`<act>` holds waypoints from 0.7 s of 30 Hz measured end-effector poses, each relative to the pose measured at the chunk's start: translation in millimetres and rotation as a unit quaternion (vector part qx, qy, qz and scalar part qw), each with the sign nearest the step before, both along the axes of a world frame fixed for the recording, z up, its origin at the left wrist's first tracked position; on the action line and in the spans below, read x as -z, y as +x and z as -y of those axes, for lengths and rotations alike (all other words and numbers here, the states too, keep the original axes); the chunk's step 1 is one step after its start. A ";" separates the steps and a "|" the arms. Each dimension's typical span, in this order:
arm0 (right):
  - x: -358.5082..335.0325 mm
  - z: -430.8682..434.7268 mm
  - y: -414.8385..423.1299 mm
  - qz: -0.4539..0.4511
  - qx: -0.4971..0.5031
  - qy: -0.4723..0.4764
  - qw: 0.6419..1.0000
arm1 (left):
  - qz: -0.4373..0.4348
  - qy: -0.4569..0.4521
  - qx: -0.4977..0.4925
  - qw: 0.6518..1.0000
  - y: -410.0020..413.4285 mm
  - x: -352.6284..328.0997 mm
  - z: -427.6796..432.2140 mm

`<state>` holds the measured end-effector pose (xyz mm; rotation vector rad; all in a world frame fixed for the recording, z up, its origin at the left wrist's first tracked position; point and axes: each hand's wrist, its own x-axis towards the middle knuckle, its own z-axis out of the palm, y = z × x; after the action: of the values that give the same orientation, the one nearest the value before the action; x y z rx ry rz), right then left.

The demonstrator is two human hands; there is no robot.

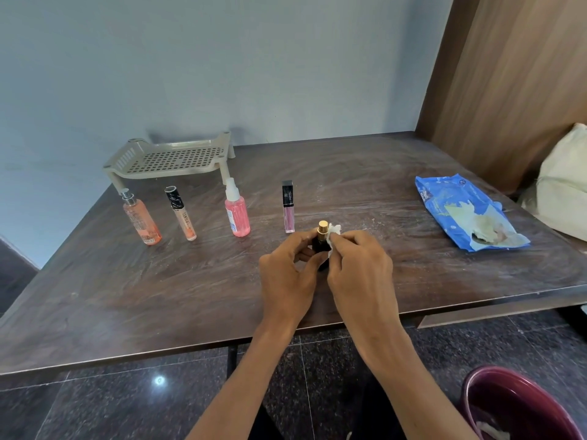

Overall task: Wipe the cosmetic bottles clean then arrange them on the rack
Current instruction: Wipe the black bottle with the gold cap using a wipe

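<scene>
The left hand (287,274) has its grip curled round a small black bottle with a gold cap (320,243), held just above the dark wood-grain surface (158,281), near its front edge. The right hand (360,271) pinches a crumpled white wipe (335,231) against the bottle's neck.

Four more items stand in a row behind:
- one peach pump bottle (141,219)
- one black-capped beige tube (181,214)
- one pink spray bottle (236,214)
- one black-capped pink gloss tube (288,208)

One beige perforated plastic rack (171,160) stands behind them, and one blue wipes pack (460,204) lies to the right.
</scene>
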<state>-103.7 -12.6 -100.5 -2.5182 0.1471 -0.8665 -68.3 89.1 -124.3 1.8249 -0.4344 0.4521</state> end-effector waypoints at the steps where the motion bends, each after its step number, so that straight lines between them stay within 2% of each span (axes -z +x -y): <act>1: 0.6 0.8 0.3 0.002 0.004 -0.005 1.000 | 0.006 0.006 -0.005 1.000 -1.6 -0.1 0.1; 6: 7.3 -2.7 -7.5 0.012 -0.001 -0.040 0.999 | 0.017 0.016 -0.023 0.999 -3.8 0.3 0.9; 9: 8.3 -8.2 -12.4 0.002 -0.021 -0.010 1.000 | 0.024 0.019 -0.034 0.999 -1.2 1.6 1.7; 12: 9.1 -9.9 -11.8 0.029 -0.050 0.018 0.998 | 0.029 0.023 -0.038 0.999 0.6 1.9 2.2; 16: 6.4 -8.2 -6.8 0.033 -0.027 -0.005 0.999 | 0.019 0.019 -0.044 0.999 0.5 1.6 1.9; 21: 4.6 -1.4 -5.8 0.069 -0.039 0.069 0.994 | 0.003 0.027 -0.037 0.999 2.4 1.0 0.3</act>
<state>-109.5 -11.2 -105.2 -2.3127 0.0613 -0.9602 -66.0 88.9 -125.2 1.8965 -0.3876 0.4997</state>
